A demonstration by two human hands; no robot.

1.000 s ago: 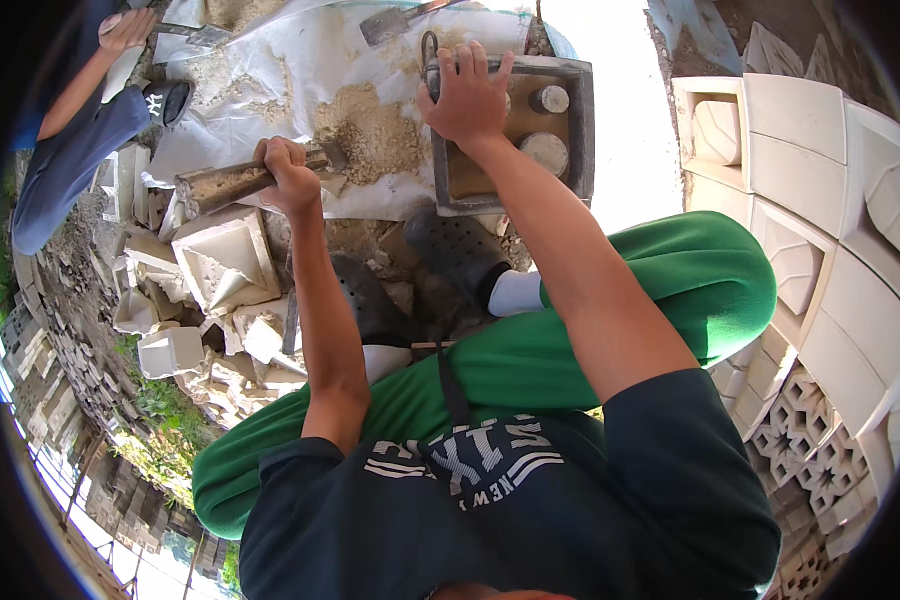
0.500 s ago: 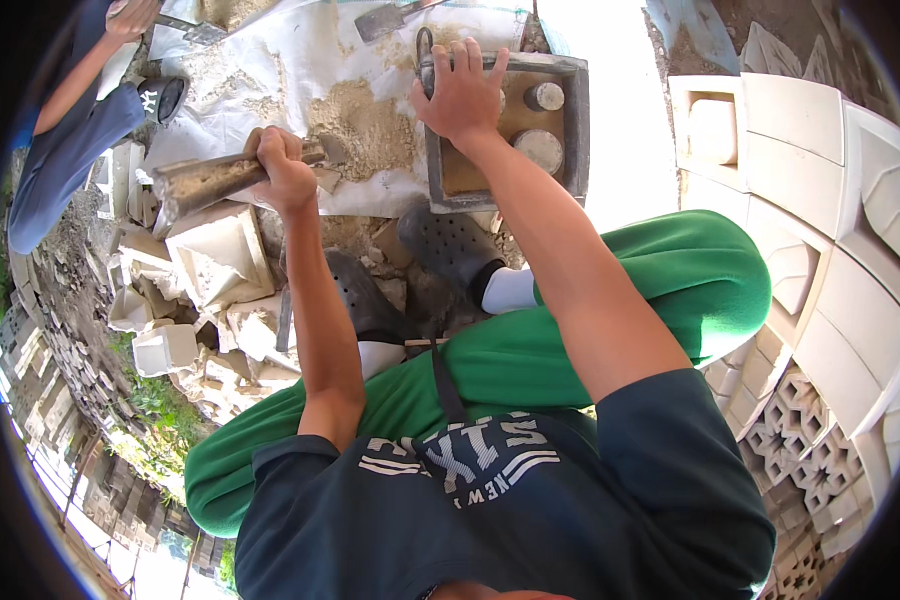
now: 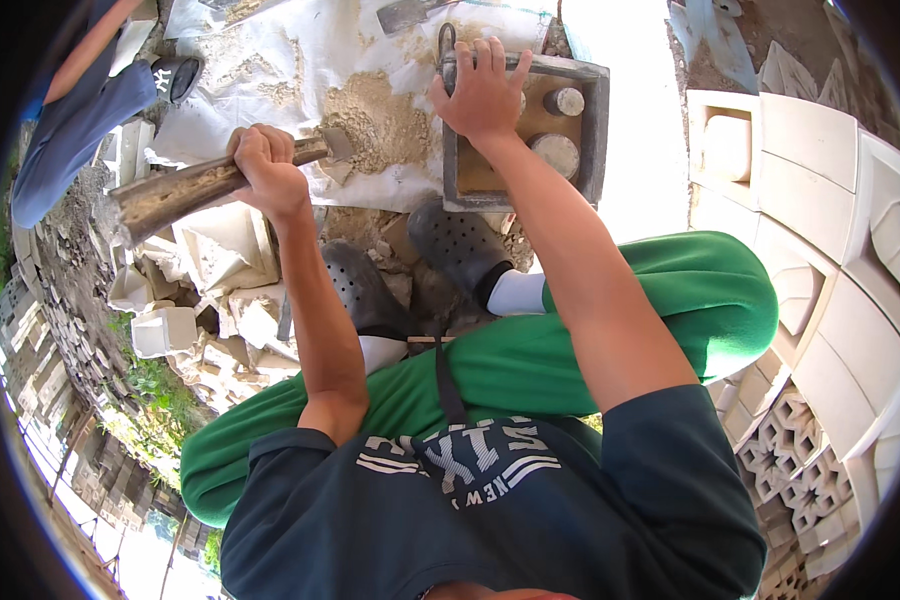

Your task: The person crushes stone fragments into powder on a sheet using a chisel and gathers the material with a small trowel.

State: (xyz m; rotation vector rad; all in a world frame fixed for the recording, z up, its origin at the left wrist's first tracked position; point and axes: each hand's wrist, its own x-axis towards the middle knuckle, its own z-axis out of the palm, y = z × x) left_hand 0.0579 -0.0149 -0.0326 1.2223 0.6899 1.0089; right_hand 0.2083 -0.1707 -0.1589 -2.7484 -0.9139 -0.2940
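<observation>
My left hand (image 3: 270, 172) is wrapped round the narrower part of a thick, worn wooden club (image 3: 175, 202). The club is held tilted, its wide end out to the left above broken pale pieces. My right hand (image 3: 483, 92) lies with fingers spread over the left side of a dark rectangular mould box (image 3: 597, 140), beside a metal ring (image 3: 447, 42) at its corner. Inside the box, sandy material surrounds two round plugs, a smaller one (image 3: 565, 101) and a larger one (image 3: 555, 155). My palm and forearm hide part of its left side.
Loose sand (image 3: 375, 120) lies on a white sheet (image 3: 315, 25), with a flat trowel-like blade (image 3: 405, 14) farther back. Broken cast pieces (image 3: 225, 245) are heaped at left. Another person's leg (image 3: 85, 150) is at far left. Pale cast blocks (image 3: 808, 140) stand stacked on the right.
My left hand has moved left with the club, whose wide end now reaches farther out. My right hand stays on the mould box. The whole view has shifted slightly.
</observation>
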